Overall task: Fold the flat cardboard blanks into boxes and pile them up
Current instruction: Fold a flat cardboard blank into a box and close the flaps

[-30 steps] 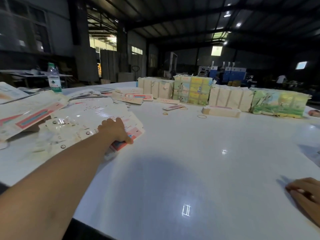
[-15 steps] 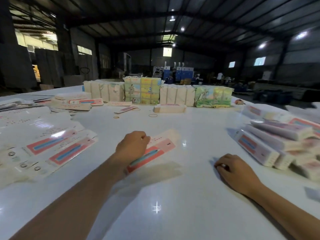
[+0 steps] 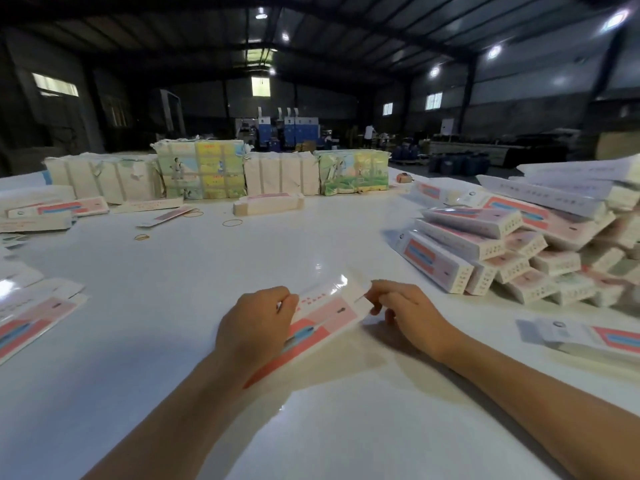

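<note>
Both hands on one flat cardboard blank (image 3: 322,315), centre of the white table (image 3: 194,278), close to me. Left hand (image 3: 256,323) has fingers curled over the blank's near-left part, gripping it; the pink and blue print shows past the knuckles. Right hand (image 3: 403,311) pinches the blank's far-right end between thumb and curled fingers. I see the blank angled, running from lower left under the left wrist up to the right hand; whether it is lifted off the table or lying on it I cannot tell, there's glare on its top panel.

Pile of folded boxes (image 3: 512,244) sits to the right, stacked unevenly, well apart from the hands. One more box (image 3: 595,337) lies alone near the right edge, in front of the pile. Loose flat blanks (image 3: 31,317) are spread at left. Wrapped bundles (image 3: 214,173) line the far side of the table, with a single box (image 3: 268,204) just in front of them. A few rubber bands (image 3: 232,222) lie on the table mid-distance.
</note>
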Tool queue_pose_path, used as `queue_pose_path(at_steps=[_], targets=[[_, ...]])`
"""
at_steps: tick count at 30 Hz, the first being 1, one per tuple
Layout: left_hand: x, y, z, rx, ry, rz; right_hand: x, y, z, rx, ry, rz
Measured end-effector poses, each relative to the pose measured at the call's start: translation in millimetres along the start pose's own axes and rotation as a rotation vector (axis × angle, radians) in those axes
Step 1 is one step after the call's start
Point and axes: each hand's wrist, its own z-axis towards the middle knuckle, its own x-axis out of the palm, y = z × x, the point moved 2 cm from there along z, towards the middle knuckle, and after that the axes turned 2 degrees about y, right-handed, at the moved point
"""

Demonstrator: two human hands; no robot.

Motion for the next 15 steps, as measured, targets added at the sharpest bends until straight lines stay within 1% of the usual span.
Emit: queue_pose_path(at_steps=[2,3,5,7,9,11,15], targets=[[-3.4,-5.9,-2.3,0.043,-0.035,-0.010,2.1,2.0,-1.6,0.156,0.048,0.418],[-4.2,-8.8,-3.5,0.067,-0.046,-0.008,3.9,2.5,-2.4,0.195,0.084,0.546],[-3.7,-14.4,-5.8,0.110,-0.025,0.033,5.5,2.2,-3.0,0.211,0.121,0.594],[-2.3,-19.9,-6.2,0.134,0.030,0.080,4.4,0.4,-2.6,0.245,0.110,0.608],[-0.4,-23.8,-5.4,0.135,0.067,0.154,1.8,-2.5,-1.0,0.288,0.047,0.652],[1.9,-27.5,-6.8,0.161,0.091,0.287,-0.6,-4.5,0.8,0.316,-0.032,0.678],[3.3,-30.0,-13.2,0.208,0.114,0.463,-4.8,-6.2,3.2,0.326,-0.134,0.707]])
